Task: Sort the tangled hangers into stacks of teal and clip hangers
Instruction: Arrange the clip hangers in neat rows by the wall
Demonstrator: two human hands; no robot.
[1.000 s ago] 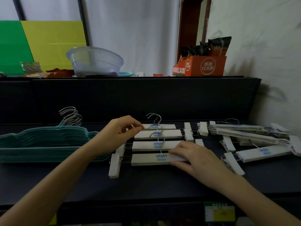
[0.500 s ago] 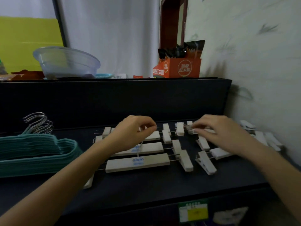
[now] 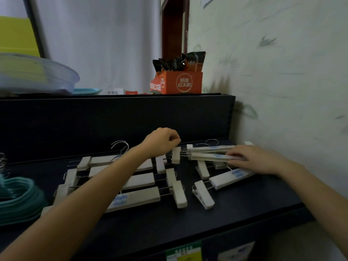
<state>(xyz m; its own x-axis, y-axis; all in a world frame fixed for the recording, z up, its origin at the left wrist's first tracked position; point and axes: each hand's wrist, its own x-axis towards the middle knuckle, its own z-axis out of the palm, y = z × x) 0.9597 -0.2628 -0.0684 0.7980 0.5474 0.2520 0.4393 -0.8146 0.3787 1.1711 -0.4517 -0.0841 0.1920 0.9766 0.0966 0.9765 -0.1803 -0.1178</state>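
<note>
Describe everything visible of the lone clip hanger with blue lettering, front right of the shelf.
The lone clip hanger is an off-white bar, wood or plastic by its look, with blue lettering near its right end. Thin metal rods join its left end to an off-white clip with a metal spring ring. It lies flat and slanted on the dark shelf, clip end nearer the front edge. Its right end runs beneath the right hand; contact is unclear. Any second clip is hidden.
</note>
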